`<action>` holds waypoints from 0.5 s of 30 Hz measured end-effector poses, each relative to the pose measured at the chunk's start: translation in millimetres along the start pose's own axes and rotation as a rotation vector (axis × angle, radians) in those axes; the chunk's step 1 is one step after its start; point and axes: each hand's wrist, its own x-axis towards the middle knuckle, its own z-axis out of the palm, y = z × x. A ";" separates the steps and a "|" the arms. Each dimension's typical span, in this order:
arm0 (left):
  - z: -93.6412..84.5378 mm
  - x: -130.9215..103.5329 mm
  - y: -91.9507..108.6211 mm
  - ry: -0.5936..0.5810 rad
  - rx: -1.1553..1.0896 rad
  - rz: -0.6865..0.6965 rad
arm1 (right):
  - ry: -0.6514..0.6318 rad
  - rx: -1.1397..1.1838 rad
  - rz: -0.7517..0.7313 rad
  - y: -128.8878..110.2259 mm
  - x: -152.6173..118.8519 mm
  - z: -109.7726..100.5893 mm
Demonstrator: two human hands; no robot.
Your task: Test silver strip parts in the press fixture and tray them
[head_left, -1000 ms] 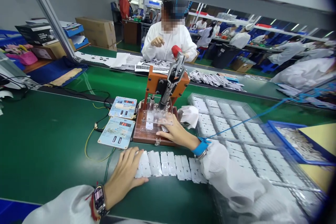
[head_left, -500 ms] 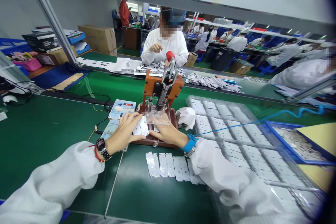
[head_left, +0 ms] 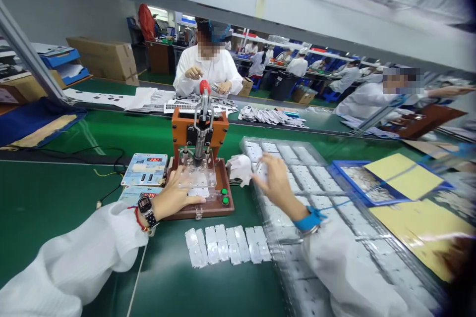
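My left hand (head_left: 173, 195) lies at the press fixture (head_left: 225, 178), its thumb and fingers spread. A white panel (head_left: 199, 191) sits in the fixture beside the thumb, partly under the clear pressure plate (head_left: 201, 177). Blurred by motion, my right hand (head_left: 277, 181) is raised over the near-left cells of the plastic tray (head_left: 266, 225). Between its thumb and curled fingers shows what looks like a white panel (head_left: 262, 170), though the edges are smeared. Several white panels (head_left: 216, 244) lie in pairs on the green table in front of the fixture.
Two blue meters (head_left: 145, 169) with red digits stand left of the fixture. A white crumpled cloth (head_left: 239, 168) sits at its right. Beyond the tray lie a blue bin (head_left: 340, 171) and yellow sheets (head_left: 405, 168). A co-worker in white (head_left: 208, 69) sits across the bench.
My right hand has left the fixture and moved right to the tray. My left hand has shifted onto the fixture, where a panel now sits. The view has turned rightward; the meter digits differ.
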 end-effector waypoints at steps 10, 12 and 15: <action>-9.1 -1.0 -0.5 -0.053 -0.011 0.041 | -0.478 -0.302 0.870 119.1 58.7 8.3; -9.9 -1.2 -0.3 -0.053 -0.005 0.047 | -0.543 -0.304 0.892 125.8 64.6 16.5; -9.9 -2.4 -1.0 -0.046 0.014 0.059 | -0.606 -0.301 0.906 134.8 73.0 19.9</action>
